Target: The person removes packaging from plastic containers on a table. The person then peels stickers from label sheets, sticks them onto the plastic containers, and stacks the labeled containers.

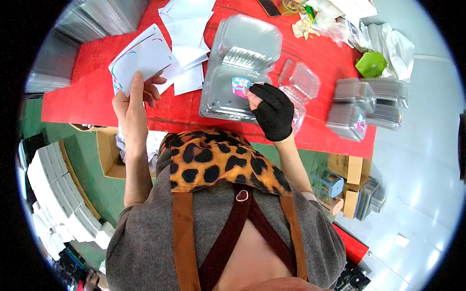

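Note:
My left hand [133, 99] holds a small stack of white sticker sheets [150, 54] with coloured marks along their edges, thumb on top. A black fingerless glove covers my right hand [273, 109], whose fingers are curled together at the right edge of a blue and pink sticker [240, 86]. This sticker lies over the near half of an opened clear plastic clamshell box [221, 99]; whether all of it touches the plastic I cannot tell. Beside my right hand sits a smaller clear clamshell box [300, 80], partly hidden by the glove.
Loose white papers [187, 43] lie on the red table [97, 104] beyond my left hand. Stacked clear containers stand at the far left [102, 19] and right [354, 106]. A green pouch [371, 64] and crumpled bags are at the back right. Cardboard boxes [110, 155] stand below the table.

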A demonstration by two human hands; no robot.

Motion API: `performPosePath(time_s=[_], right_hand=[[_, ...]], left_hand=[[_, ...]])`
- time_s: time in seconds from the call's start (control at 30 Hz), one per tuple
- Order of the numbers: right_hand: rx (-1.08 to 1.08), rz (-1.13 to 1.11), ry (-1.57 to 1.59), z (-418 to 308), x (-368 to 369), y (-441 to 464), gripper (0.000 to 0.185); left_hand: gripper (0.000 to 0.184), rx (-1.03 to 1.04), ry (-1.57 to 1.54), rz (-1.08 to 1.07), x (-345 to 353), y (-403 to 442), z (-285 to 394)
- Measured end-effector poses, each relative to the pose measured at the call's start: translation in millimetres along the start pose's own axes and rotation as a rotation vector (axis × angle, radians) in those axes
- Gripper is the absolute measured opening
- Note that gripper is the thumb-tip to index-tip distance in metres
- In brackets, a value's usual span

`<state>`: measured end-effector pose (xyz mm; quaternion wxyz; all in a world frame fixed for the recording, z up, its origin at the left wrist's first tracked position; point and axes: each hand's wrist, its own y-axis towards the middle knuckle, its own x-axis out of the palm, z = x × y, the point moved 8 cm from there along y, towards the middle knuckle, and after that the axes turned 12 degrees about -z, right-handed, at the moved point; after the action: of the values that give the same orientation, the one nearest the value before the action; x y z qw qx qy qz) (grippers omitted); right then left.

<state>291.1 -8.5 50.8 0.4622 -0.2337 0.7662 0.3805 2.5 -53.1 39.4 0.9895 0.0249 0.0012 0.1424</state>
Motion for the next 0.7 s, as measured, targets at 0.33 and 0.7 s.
performPosePath(time_s=[0.33,0.7], right_hand=[[0.093,-0.286,0.022,-14,39,1,0.038],[0.448,-0.032,-0.019,27,28,-40,0.051]], left_hand=[[0.036,0.002,-0.089,-0.057,20,19,-5],[0.06,-0.124,-0.121,-0.498,98,133,-45]])
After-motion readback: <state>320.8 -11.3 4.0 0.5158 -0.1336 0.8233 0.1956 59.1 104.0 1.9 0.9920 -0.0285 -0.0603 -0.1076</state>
